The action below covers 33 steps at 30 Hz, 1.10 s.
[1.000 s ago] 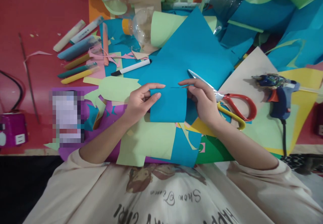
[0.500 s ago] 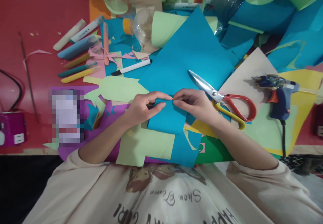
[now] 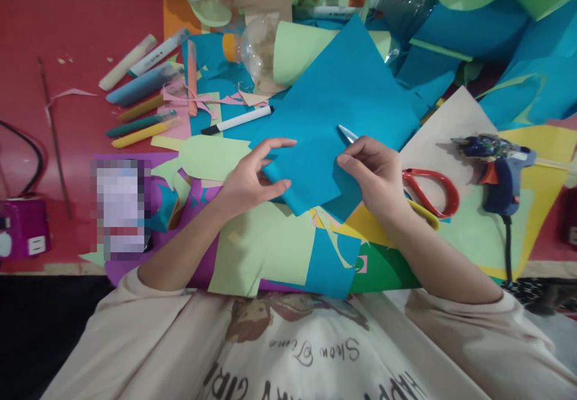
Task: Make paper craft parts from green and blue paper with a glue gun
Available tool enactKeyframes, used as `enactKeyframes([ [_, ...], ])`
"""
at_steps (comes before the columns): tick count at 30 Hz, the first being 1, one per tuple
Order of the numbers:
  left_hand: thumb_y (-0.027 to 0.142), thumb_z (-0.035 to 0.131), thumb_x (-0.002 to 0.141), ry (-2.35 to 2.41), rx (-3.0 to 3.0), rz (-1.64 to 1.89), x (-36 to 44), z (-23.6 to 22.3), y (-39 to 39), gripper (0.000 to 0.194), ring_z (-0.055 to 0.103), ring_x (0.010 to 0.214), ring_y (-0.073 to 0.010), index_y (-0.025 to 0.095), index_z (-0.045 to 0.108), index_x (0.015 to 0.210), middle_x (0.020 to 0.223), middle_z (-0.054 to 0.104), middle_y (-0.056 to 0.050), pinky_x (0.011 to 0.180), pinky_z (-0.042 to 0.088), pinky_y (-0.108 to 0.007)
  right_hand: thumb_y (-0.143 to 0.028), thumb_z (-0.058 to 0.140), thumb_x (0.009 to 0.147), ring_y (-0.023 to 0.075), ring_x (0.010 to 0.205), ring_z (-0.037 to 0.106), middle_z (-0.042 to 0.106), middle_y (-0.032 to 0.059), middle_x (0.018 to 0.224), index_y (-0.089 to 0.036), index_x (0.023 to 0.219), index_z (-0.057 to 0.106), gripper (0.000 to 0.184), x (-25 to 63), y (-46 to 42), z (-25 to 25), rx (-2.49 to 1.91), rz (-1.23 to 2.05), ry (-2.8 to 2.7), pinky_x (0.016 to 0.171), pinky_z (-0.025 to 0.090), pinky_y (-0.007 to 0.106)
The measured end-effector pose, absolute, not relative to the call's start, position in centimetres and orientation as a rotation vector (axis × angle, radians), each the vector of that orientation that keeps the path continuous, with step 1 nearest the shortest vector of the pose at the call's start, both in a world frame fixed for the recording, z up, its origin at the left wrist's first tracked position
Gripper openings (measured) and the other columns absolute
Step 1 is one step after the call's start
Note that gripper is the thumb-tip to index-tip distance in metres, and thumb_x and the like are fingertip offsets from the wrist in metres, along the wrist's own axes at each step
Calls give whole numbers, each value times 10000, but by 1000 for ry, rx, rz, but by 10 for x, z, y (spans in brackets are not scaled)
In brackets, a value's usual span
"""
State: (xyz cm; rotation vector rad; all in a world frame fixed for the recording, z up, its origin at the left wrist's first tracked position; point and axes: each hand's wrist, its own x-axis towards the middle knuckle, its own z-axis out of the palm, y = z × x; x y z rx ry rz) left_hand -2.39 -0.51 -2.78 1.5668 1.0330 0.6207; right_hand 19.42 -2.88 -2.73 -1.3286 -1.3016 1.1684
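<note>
A small piece of blue paper point(image 3: 306, 178) sits slanted in front of me, over a larger blue sheet point(image 3: 351, 75) of the same colour, so its upper edge is hard to make out. My right hand point(image 3: 376, 175) pinches it at the right side with thumb and fingertips. At its left corner is my left hand point(image 3: 252, 175), thumb and index finger spread apart around the edge. Scissors point(image 3: 433, 191) with one red and one yellow handle lie under my right hand, which hides their pivot; the blade tip shows beyond it.
On the right lies a blue glue gun point(image 3: 500, 178) with a cord. Several markers point(image 3: 144, 84) are at the left, near a blurred phone point(image 3: 121, 208). Plastic bottles point(image 3: 259, 45) stand or lie at the back. Light green paper point(image 3: 265, 250) is closest to me.
The blue paper piece has turned and moved up and right. My hands have drawn apart; the right one now covers the middle of the scissors, and the left fingers have spread.
</note>
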Motion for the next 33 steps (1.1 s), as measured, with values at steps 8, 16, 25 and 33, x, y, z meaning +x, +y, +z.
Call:
enactKeyframes([
  [8,289,743,706,1105,1381,959,-33,-40,8,472,571,593,-91,238,533,1126,689,578,44,530,462,-202,-371,688,786,84,447,475,502,-45,526,-207,655,533,261,196,-27,-28,-1356,1302,-1265,410,399,232],
  [16,342,740,720,1206,1445,1035,-32,-43,8,399,591,631,-99,222,516,1027,693,586,37,555,471,-215,-360,690,790,89,459,492,523,-44,535,-204,676,562,232,195,-27,-29,-1326,1272,-1260,419,415,223],
  [25,530,626,816,1103,1655,1122,-28,-47,2,337,583,690,-84,224,546,933,879,602,-7,588,476,-208,-355,696,792,94,441,467,494,-44,505,-210,666,561,235,198,-25,-31,-1352,1217,-1202,402,389,232],
  [33,366,596,885,1002,1736,1117,-24,-42,-3,149,578,704,-95,220,621,867,835,621,-15,611,476,-213,-392,710,775,95,443,461,487,-46,496,-215,650,558,264,198,-24,-32,-1340,1210,-1153,400,393,235],
])
